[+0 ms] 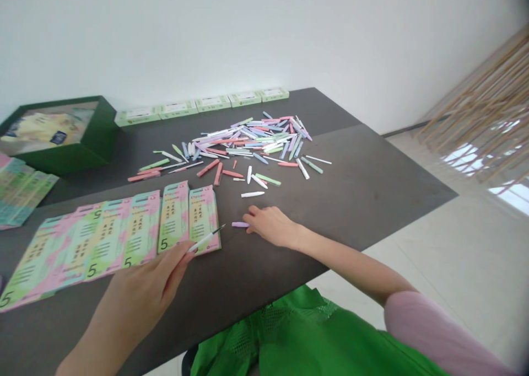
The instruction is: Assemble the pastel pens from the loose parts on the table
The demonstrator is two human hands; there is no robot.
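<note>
White pen (205,240) in left hand (142,290), right hand (270,226) open

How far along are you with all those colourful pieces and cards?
Looks done: printed pink-and-green cards lie in a neat row on the dark table. In hand: the left hand holds a thin white stick over the last card, and the right hand rests beside a lilac piece. Left: a big heap of pastel pieces lies on the table.
</note>
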